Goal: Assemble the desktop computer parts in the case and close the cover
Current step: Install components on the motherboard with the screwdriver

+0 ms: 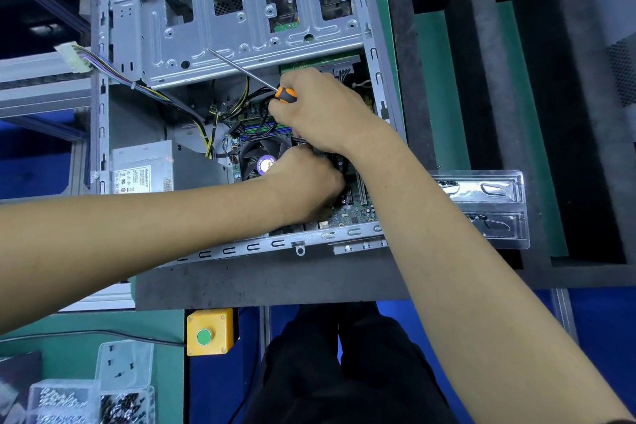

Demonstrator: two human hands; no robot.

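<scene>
Case (241,38) lies open on its side on the surface, long axis running near to far, drive cage at the far end; the cover is not on. Work looks mid-assembly, on the motherboard (354,213) beside the fan (261,158). The right hand (323,110) grips a screwdriver (247,74), shaft pointing far-left. The left hand (306,182) curls over something hidden. Next, the tip must swing down onto a screw.

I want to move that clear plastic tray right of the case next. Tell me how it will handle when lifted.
The clear plastic tray looks thin and moulded, so it is probably very light and may flex if lifted by one end. Its glossy surface could be slippery. It overhangs the black foam bin, so a nudge might tip it.
</scene>
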